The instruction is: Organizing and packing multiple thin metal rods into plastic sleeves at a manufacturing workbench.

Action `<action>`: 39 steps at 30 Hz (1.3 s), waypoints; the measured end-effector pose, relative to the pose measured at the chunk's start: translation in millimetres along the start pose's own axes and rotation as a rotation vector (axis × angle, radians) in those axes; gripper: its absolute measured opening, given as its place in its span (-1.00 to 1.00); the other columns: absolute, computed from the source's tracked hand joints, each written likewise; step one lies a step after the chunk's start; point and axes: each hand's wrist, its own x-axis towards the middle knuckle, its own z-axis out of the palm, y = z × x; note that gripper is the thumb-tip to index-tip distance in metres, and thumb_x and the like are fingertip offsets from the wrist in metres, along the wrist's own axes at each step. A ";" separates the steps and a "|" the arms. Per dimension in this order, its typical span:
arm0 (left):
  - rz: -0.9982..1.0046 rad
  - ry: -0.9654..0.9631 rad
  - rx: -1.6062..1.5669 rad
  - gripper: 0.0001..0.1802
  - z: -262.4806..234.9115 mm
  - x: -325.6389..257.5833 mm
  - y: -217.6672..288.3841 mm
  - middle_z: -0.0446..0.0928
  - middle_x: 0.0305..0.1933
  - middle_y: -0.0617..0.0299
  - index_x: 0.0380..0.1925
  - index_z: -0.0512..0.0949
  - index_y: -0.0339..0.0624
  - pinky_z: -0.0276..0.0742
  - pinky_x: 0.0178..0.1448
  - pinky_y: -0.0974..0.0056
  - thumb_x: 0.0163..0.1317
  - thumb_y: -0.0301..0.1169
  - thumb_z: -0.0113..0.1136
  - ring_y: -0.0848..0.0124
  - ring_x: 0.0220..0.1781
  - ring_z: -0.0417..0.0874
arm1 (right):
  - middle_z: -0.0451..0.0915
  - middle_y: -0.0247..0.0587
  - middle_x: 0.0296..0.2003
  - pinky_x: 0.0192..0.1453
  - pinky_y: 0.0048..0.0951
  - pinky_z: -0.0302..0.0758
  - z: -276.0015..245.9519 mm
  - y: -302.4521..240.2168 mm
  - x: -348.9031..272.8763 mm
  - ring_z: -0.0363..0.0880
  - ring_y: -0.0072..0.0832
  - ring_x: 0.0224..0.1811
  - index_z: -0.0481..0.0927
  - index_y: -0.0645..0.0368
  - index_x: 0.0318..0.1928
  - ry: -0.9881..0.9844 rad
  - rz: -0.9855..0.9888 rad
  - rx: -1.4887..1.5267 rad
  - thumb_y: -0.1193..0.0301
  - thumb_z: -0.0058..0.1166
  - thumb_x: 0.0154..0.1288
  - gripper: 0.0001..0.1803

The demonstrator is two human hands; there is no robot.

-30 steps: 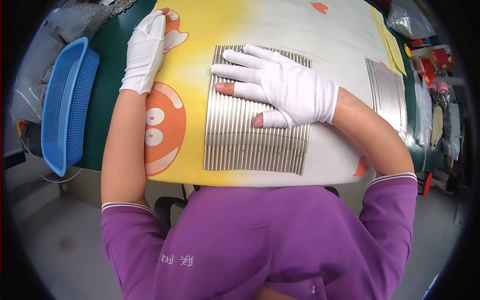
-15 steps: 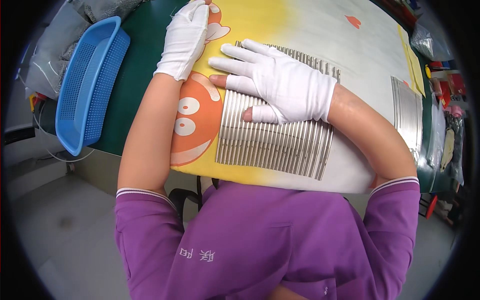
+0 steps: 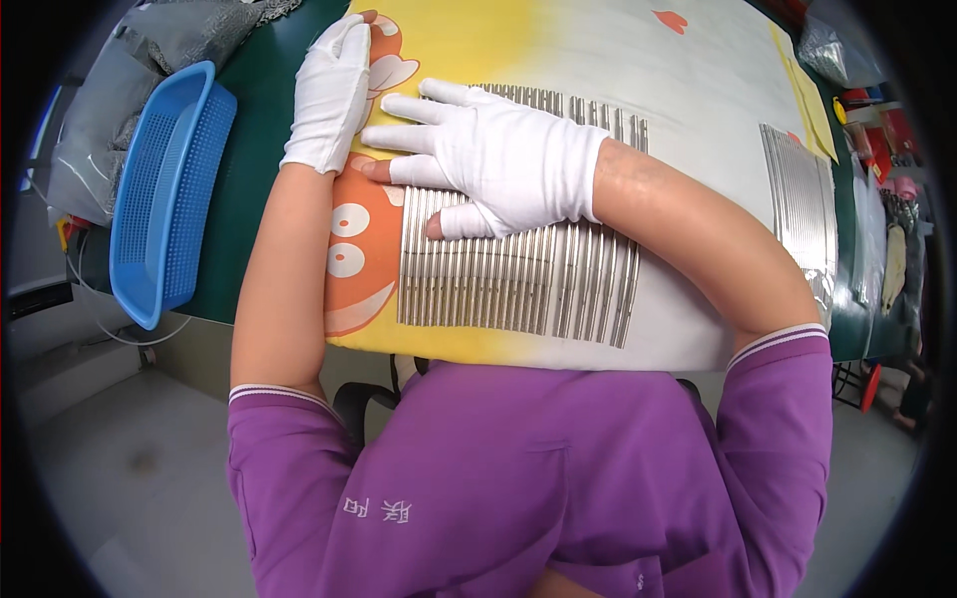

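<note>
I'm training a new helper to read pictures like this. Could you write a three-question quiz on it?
1. True or false: the right hand lies over the metal rods with its fingers spread.
2. Where is the blue basket? A) right of the cloth; B) left of the cloth; C) between the hands.
3. Which hand is apart from the metal rods?

Key: 1. True. 2. B. 3. The left hand.
</note>
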 end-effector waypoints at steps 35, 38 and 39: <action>-0.090 -0.020 -0.231 -0.61 -6.0 11.0 -17.1 0.45 0.19 0.07 0.15 0.42 -0.31 0.63 0.17 0.26 0.49 -0.27 -0.10 0.35 0.24 0.47 | 0.20 -0.09 0.39 0.54 0.00 -0.06 -53.4 1.0 -123.0 0.10 -0.03 0.45 0.35 0.06 0.33 -0.115 0.044 0.059 -0.08 -0.06 0.23 -0.26; -0.125 0.003 -0.284 -0.53 -4.3 12.6 -23.4 0.48 0.26 0.20 0.22 0.44 -0.19 0.26 0.26 0.43 0.48 -0.13 -0.12 0.50 0.27 0.44 | 0.19 -0.07 0.40 0.53 0.01 -0.06 -56.5 1.7 -133.3 0.09 -0.01 0.45 0.34 0.05 0.34 -0.123 0.041 0.057 -0.13 -0.10 0.26 -0.24; -0.124 -0.001 -0.281 -0.53 -4.1 13.2 -23.6 0.48 0.26 0.20 0.22 0.44 -0.19 0.28 0.26 0.43 0.48 -0.14 -0.11 0.49 0.27 0.44 | 0.19 -0.07 0.40 0.53 0.01 -0.06 -57.8 2.9 -137.0 0.09 -0.01 0.45 0.34 0.05 0.34 -0.124 0.045 0.058 -0.13 -0.10 0.26 -0.24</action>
